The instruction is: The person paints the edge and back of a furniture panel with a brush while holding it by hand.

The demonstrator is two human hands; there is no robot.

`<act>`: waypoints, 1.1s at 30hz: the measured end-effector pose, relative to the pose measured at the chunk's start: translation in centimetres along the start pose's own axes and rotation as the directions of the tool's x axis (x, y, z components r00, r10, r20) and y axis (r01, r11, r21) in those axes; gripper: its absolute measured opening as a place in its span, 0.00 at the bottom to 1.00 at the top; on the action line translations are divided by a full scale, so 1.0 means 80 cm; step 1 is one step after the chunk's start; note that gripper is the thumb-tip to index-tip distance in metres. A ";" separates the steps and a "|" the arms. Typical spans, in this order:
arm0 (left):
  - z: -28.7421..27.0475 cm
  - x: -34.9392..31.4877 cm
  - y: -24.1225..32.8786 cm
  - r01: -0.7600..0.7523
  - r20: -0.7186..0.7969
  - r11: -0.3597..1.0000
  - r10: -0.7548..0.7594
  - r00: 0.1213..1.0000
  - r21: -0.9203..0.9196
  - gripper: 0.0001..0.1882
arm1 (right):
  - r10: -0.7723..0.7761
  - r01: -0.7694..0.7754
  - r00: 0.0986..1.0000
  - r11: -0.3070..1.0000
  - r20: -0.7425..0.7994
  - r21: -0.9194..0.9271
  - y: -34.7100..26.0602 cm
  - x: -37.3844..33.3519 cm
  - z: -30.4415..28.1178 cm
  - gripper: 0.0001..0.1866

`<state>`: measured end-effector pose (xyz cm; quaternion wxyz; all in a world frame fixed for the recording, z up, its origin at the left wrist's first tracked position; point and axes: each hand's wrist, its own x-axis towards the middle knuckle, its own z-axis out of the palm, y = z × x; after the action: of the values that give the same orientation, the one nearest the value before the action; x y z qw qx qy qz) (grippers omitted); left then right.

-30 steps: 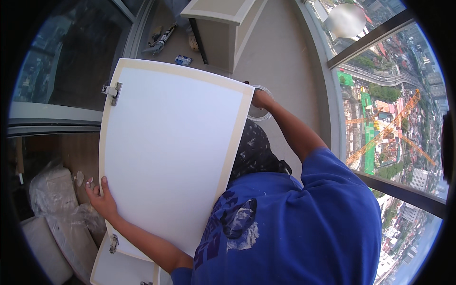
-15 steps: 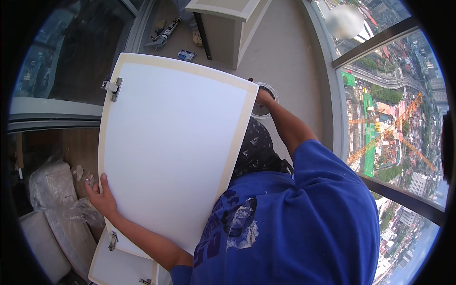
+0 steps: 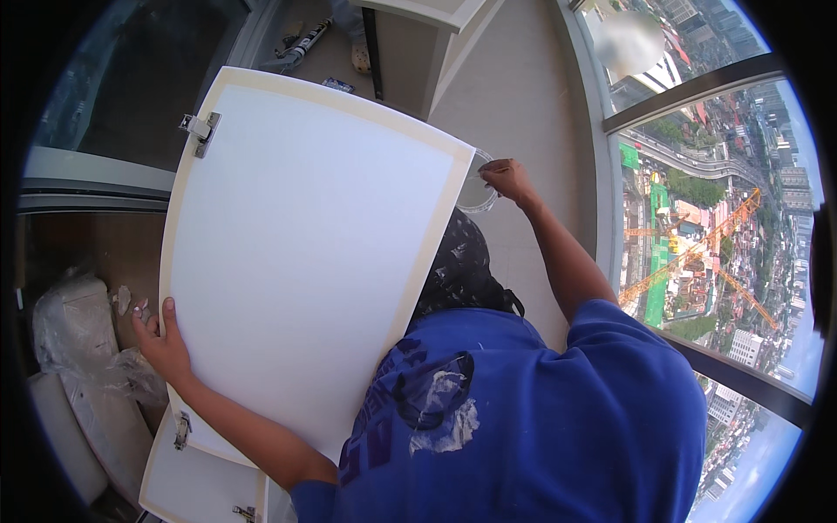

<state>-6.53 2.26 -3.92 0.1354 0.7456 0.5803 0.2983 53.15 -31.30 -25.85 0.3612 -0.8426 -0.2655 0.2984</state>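
A large white cabinet door (image 3: 305, 253) with a cream-taped border and a metal hinge (image 3: 202, 132) leans before me, tilted. My left hand (image 3: 163, 344) grips its left edge, thumb on the white face and fingers beyond the edge. Past the door's right edge, my right hand (image 3: 510, 180) is closed in a pinch. What it holds, if anything, I cannot make out. Just below that hand is a round tub with a pale rim (image 3: 478, 209), partly hidden behind the door.
More white hinged panels (image 3: 205, 475) lie at the lower left, by plastic-wrapped pieces (image 3: 83, 340). A pale cabinet (image 3: 410, 52) stands ahead, with a caulking gun (image 3: 305, 44) on the floor beside it. Tall windows (image 3: 697, 218) line the right side; a sliding glass door (image 3: 105, 183) is at left.
My right hand has lifted out from the tub and shifted right, its fingers now showing. In the picture, the door and my left hand sit slightly further left and up.
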 end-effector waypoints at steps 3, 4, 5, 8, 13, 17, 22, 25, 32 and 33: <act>0.001 0.003 -0.004 0.014 0.004 1.000 -0.014 1.000 0.016 0.36 | 0.060 -0.058 0.998 0.997 0.024 -0.056 -0.009 -0.039 -0.022 0.14; 0.001 0.003 -0.009 0.016 0.003 1.000 -0.016 1.000 0.020 0.37 | 0.012 -0.008 1.000 0.994 0.028 -0.105 -0.013 -0.048 -0.024 0.15; -0.002 0.004 -0.013 0.019 0.002 1.000 -0.019 1.000 0.024 0.37 | -0.037 0.042 0.999 0.987 0.037 -0.154 -0.018 -0.057 -0.026 0.15; -0.001 0.007 -0.002 0.049 0.028 0.999 -0.049 0.998 0.015 0.37 | -0.200 0.206 0.979 0.941 0.050 -0.267 0.002 -0.066 -0.031 0.15; 0.004 0.007 0.013 0.062 0.017 0.996 -0.063 0.998 0.057 0.37 | -0.182 0.199 0.980 0.923 0.084 -0.328 0.002 -0.069 -0.044 0.15; -0.006 -0.001 -0.001 0.065 0.027 0.998 -0.066 0.997 0.017 0.37 | -0.150 0.171 0.984 0.941 0.093 -0.291 -0.028 -0.062 -0.044 0.14; -0.004 -0.007 0.036 0.062 0.022 0.998 -0.062 0.998 -0.021 0.35 | -0.084 0.127 0.988 0.920 0.130 -0.372 -0.008 -0.063 -0.045 0.11; -0.008 -0.008 0.051 0.127 0.038 0.988 -0.124 0.992 -0.084 0.37 | 0.010 -0.015 0.997 0.998 0.073 0.062 -0.032 -0.064 -0.089 0.12; -0.011 -0.017 0.044 0.081 -0.013 0.996 -0.081 0.997 -0.043 0.36 | -0.290 0.307 0.947 0.704 -0.136 0.641 -0.211 -0.039 -0.182 0.17; -0.008 -0.017 0.048 0.077 -0.016 0.995 -0.078 0.997 -0.063 0.36 | -0.342 0.350 0.927 0.643 -0.152 0.681 -0.245 -0.035 -0.193 0.17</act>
<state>-4.12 -0.22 -1.70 0.1649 0.7153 0.6002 0.3176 57.41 -28.41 -1.31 0.7032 -0.5783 -0.2873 0.2976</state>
